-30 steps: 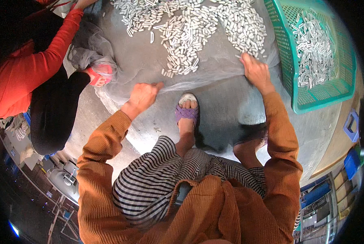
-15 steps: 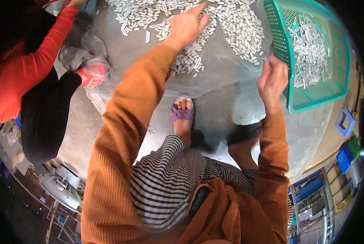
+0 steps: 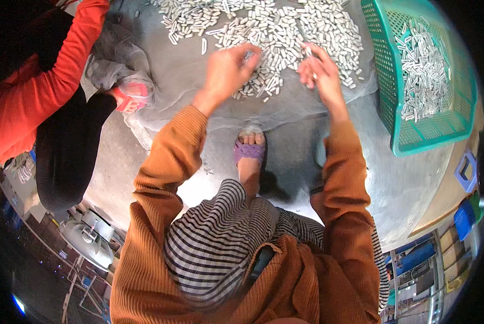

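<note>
Small pale grey oblong pieces (image 3: 277, 35), some of them thin open loops, lie spread over a grey sheet (image 3: 172, 81) on the floor. At the near edge of the pile is my left hand (image 3: 226, 73), its fingers curled toward the thumb. Something greyish shows between them, too small to make out. My right hand (image 3: 324, 75) hovers at the pile's near side, a short way to the right of the left one. Its thumb and forefinger pinch a small oblong piece (image 3: 307, 52), while the other fingers are bent.
A green plastic basket (image 3: 390, 108) holding many thin grey loops stands at the right. At the left sits another person in a red sleeve (image 3: 64, 81), with a pink sandal (image 3: 133, 97) beside bunched netting. My foot in a purple sandal (image 3: 248, 151) rests at the sheet's near edge.
My right hand has moved left from the basket's side to the pile. My left hand has drawn back toward me, and its stretched forefinger has curled in.
</note>
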{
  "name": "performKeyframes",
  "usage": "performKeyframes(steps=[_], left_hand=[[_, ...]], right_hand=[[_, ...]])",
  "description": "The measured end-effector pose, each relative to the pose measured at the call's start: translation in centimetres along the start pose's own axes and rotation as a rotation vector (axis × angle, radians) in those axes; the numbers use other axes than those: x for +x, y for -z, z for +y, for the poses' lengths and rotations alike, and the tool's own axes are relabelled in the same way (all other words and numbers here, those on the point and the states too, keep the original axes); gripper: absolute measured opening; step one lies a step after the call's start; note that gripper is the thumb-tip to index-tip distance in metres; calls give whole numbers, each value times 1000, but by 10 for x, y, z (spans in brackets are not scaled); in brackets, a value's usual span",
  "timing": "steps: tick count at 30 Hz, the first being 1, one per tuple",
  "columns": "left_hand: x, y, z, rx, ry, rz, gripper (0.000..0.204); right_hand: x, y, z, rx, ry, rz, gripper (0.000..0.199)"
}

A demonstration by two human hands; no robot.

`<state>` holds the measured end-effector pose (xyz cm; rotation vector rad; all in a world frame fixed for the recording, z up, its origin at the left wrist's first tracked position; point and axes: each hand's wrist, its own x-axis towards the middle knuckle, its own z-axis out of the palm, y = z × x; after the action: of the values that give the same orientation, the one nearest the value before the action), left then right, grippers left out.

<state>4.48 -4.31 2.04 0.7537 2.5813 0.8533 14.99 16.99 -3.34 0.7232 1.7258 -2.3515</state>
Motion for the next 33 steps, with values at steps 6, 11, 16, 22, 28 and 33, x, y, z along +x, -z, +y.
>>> performKeyframes(steps=[6, 11, 16, 22, 28, 33], left_hand=[[51, 3, -24, 364, -9, 121, 28], [63, 2, -7, 212, -67, -109, 31], [56, 64, -37, -365, 84, -392, 21], [35, 88, -55, -808, 368, -379, 17], [26, 78, -97, -1050, 584, -99, 24], [26, 44, -108, -261, 533, 112, 29]], right_hand=[[-47, 19, -5, 154, -83, 196, 20], [-47, 15, -31, -313, -28, 364, 18], [-6, -54, -35, -730, 387, 231, 20], [32, -92, -21, -1418, 434, 78, 18], [-1, -30, -43, -270, 271, -37, 19], [-21, -33, -64, 294, 68, -112, 21]])
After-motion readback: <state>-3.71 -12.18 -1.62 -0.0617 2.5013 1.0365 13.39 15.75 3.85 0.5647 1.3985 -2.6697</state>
